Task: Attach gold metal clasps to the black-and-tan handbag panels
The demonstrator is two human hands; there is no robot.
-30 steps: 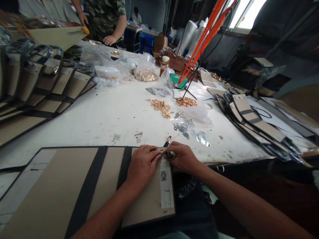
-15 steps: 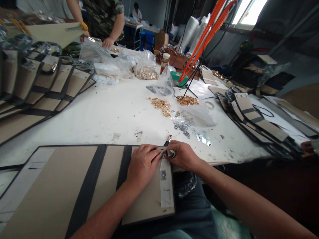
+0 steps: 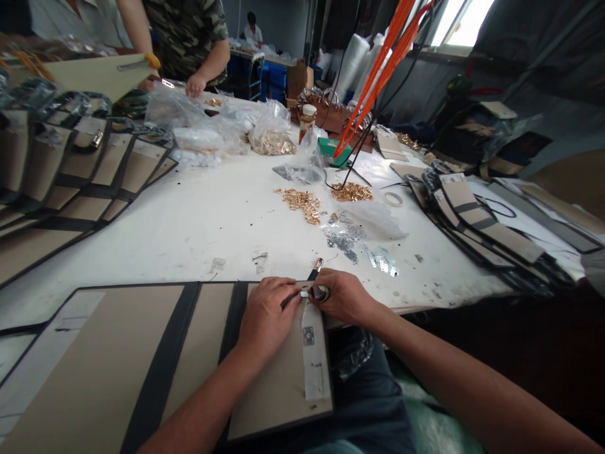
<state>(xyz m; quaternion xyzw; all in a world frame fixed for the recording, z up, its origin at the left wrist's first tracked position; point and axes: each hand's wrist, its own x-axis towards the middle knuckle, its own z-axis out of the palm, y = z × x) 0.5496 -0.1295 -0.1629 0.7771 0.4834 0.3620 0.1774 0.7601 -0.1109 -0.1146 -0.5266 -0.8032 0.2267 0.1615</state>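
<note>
A folder-like cover (image 3: 127,340) of beige board panels with black strips lies open before me, its right end over my lap. My left hand (image 3: 269,312) rests on the right panel, with closed fingertips at a small shiny metal plate (image 3: 304,293) near the top edge. My right hand (image 3: 345,295) is closed around a dark tool with a rounded end (image 3: 320,293), mostly hidden in the fist, close beside the plate. A black strap with a shiny metal end (image 3: 316,268) sticks out past the top edge. Lower down, a square metal plate (image 3: 309,335) sits on a white strip.
Gold-coloured fittings (image 3: 302,205) and flat silver plates (image 3: 347,239) lie in piles on the white table (image 3: 189,221). Stacked covers stand at left (image 3: 80,157) and right (image 3: 482,221). Orange straps (image 3: 373,82) hang down. A co-worker in camouflage (image 3: 184,38) stands across the table.
The view has shifted slightly. A gap with the shiny metal plate now shows between my left fingertips and the tool; both hands stay at the panel's top edge.
</note>
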